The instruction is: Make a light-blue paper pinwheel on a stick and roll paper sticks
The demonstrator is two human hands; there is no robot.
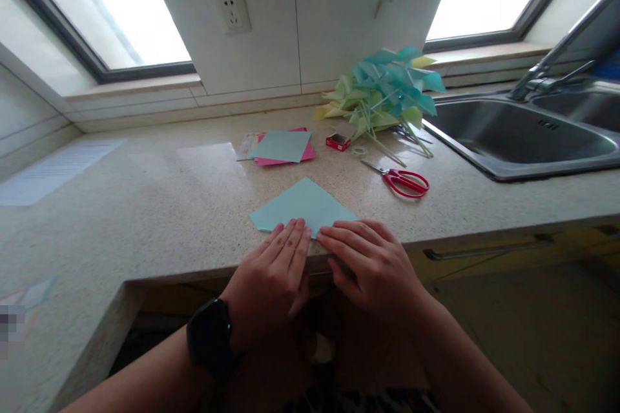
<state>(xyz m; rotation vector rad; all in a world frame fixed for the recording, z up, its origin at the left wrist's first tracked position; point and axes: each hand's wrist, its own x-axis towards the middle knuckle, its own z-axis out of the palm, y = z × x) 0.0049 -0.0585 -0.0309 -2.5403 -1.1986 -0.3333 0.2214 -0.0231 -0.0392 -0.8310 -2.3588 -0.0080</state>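
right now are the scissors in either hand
No, the scissors lie on the counter beyond the right hand, while both hands press the blue paper.

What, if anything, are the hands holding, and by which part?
Nothing is lifted. Both the left hand and right hand press flat, fingers extended, on the near edge of the light blue paper lying on the countertop.

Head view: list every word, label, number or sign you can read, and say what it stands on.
No text can be read.
White printed sheet on the countertop: lines of print, too blurred to read.
Small red box beside the paper pinwheels: markings too small to tell.
Black wristwatch above the left hand: face dark.
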